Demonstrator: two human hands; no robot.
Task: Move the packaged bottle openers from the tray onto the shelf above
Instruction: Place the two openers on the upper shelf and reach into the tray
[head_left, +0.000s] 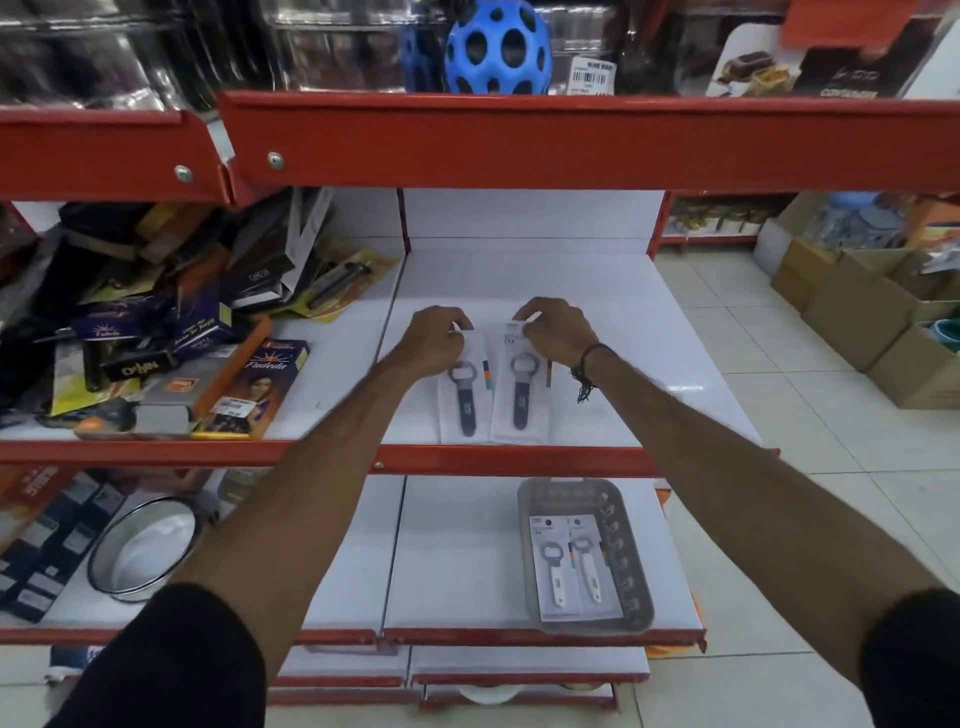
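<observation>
Two packaged bottle openers with dark handles lie side by side on the white shelf (597, 322), near its front edge. My left hand (434, 340) pinches the top of the left package (466, 400). The top of the right package (521, 395) is gripped by my right hand (556, 330). On the shelf below, a grey tray (623, 525) holds two more packaged openers with white handles (553, 571) (589, 569), lying flat next to each other.
Boxed goods (171, 338) pile up on the left part of the upper shelf. A round metal pan (143, 545) sits on the lower shelf at left. A red shelf lip (571, 140) overhangs above. Cardboard boxes (857, 306) stand on the tiled floor at right.
</observation>
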